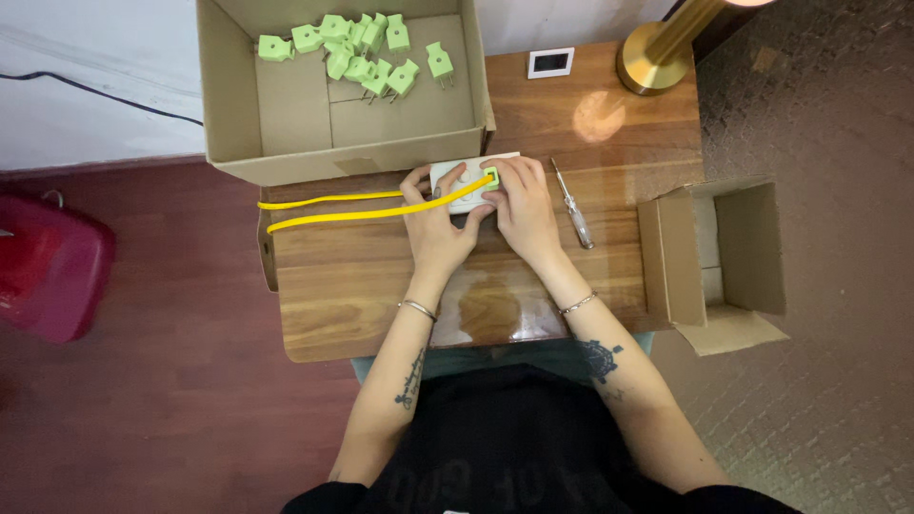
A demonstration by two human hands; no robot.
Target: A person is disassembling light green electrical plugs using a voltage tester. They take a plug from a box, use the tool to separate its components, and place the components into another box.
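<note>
Both hands meet at the back middle of a wooden table (362, 286). My left hand (434, 221) and my right hand (519, 205) press on a white rectangular block (455, 175) lying flat. A small green plug (491, 177) sits on the block under my right fingertips. A yellow cable (328, 209) runs from the plug leftward in two strands to the table's left edge, passing under my left thumb.
A large open cardboard box (238, 114) behind the hands holds several green plugs (357, 52). A screwdriver (574, 207) lies right of my right hand. A smaller open box (709, 262) stands off the right edge. A brass lamp base (652, 62) and a small white frame (550, 63) sit at the back.
</note>
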